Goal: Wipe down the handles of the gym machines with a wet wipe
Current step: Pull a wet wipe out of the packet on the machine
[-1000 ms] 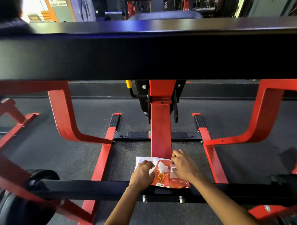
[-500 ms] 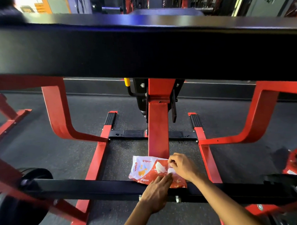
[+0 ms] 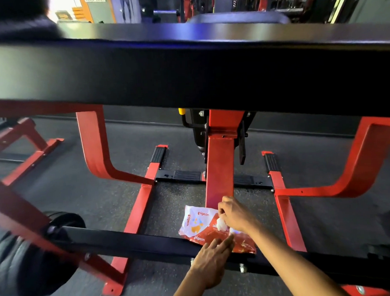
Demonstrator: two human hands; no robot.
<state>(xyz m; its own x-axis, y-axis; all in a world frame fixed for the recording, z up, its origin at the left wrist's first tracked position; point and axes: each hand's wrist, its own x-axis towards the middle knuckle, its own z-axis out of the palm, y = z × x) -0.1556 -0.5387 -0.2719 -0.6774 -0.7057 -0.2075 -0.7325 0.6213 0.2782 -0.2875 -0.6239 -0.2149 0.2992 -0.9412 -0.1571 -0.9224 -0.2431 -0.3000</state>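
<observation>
A white wet wipe [image 3: 221, 224] is pinched by the curled fingers of the right hand [image 3: 233, 214] at the opening of the wipes pack [image 3: 200, 226], which lies on the black crossbar [image 3: 126, 242]. The pack's near edge is pressed by the straight fingers of the left hand [image 3: 213, 262].

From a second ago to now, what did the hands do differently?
The left hand slid off the wipe packet's left side to its near edge, fingers laid flat on it. The right hand kept pinching the white wipe at the opening, drawing it up slightly. The packet stayed on the floor by the red post.
</observation>
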